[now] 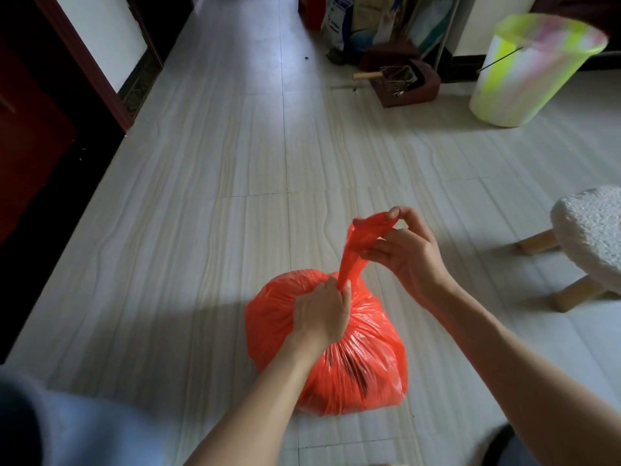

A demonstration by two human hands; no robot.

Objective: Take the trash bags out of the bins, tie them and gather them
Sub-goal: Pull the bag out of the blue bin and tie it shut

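Observation:
A full red trash bag (356,361) sits on the tiled floor in front of me. Its top is gathered into a twisted neck (353,253) that rises up from the bag. My left hand (322,311) is closed around the base of that neck, pressing down on the bag. My right hand (403,247) is higher and to the right, pinching the upper end of the twisted neck between thumb and fingers. A pale green and white bin (531,65) stands at the far right, with no bag visible in it from this angle.
A white fuzzy stool with wooden legs (591,237) stands close on the right. A dark red dustpan with a broom (403,82) lies beside the bin, with sacks (342,21) behind it. A dark door frame (84,62) lines the left.

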